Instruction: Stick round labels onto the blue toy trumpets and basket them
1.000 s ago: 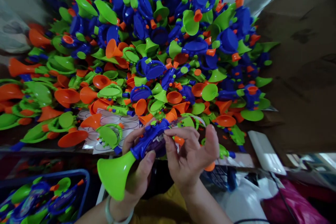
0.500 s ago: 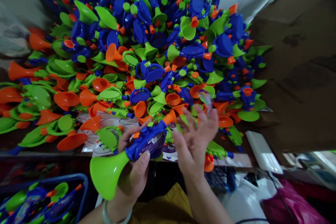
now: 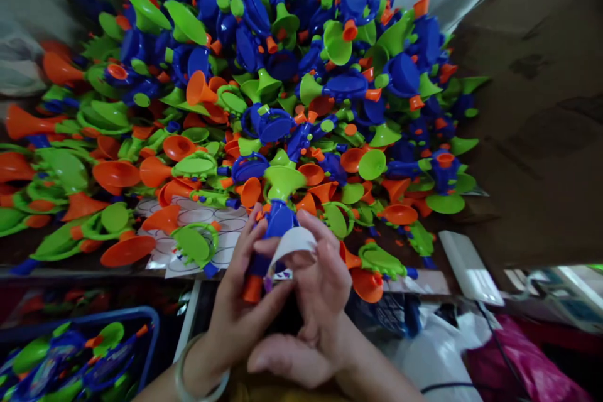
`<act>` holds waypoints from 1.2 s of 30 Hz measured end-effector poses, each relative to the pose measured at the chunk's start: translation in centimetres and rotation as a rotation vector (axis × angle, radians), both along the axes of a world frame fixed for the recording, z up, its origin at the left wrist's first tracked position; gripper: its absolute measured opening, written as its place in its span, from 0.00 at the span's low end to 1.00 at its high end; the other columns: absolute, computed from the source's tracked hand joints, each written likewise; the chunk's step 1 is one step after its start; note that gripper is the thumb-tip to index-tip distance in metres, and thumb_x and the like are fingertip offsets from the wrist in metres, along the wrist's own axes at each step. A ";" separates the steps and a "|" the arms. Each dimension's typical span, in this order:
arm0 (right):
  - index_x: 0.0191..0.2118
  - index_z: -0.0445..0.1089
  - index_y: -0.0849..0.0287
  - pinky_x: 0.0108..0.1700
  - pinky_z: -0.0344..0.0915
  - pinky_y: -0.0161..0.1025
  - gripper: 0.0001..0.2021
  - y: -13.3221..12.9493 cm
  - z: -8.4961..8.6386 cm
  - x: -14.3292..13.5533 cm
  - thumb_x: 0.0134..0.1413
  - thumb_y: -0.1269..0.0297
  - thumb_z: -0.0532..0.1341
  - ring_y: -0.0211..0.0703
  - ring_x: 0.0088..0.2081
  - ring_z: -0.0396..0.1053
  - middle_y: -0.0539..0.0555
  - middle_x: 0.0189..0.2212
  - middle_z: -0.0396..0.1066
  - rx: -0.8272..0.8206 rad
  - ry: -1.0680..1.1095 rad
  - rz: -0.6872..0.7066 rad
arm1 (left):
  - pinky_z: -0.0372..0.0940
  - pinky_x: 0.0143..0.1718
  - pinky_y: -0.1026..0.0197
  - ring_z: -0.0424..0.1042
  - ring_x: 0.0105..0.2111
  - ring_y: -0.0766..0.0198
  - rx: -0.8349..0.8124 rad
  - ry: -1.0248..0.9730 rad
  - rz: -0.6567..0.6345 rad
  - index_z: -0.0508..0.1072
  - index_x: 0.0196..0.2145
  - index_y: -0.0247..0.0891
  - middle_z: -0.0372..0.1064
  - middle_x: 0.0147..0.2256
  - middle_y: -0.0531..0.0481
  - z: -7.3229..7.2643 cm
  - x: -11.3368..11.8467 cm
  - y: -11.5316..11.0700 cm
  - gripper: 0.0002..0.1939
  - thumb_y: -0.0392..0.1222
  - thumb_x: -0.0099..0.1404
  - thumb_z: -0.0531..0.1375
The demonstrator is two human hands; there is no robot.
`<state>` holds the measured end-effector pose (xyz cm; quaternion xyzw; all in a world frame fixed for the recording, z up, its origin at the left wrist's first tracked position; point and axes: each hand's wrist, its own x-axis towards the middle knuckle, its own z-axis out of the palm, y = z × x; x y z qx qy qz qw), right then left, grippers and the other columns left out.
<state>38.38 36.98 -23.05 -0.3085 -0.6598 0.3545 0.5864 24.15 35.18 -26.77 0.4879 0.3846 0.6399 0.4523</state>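
My left hand (image 3: 238, 301) is wrapped around a blue toy trumpet (image 3: 281, 216) with an orange mouthpiece (image 3: 253, 289) towards me. Its green bell appears to be the one pointing away, over the pile. A curved sticker (image 3: 298, 240), white on the back with a bit of purple print, sits at the fingers of my right hand (image 3: 323, 301), right over the trumpet's body. The right thumb stands apart, stretched to the left. My fingers and the sticker cover much of the trumpet.
A big heap of toy trumpets (image 3: 268, 125), blue-green and green-orange, covers the table. Printed white sheets (image 3: 230, 229) lie under its front edge. A blue crate (image 3: 153, 339) with more trumpets stands lower left. At right are a cardboard sheet (image 3: 527, 138), a white power strip (image 3: 471, 268) and bags (image 3: 438, 352).
The trumpet has been turned, its bell swinging from the lower left to point away from me. My right hand has brought the sticker down to the trumpet, white back now showing.
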 end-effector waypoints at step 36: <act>0.41 0.83 0.52 0.34 0.71 0.36 0.04 2.4 1.7 2.1 0.65 0.69 0.71 0.40 0.34 0.77 0.49 0.33 0.81 -0.134 -0.110 -0.252 | 0.75 0.64 0.62 0.82 0.62 0.55 -0.186 -0.183 -0.223 0.83 0.63 0.54 0.80 0.64 0.49 1.8 -2.1 1.3 0.25 0.37 0.71 0.72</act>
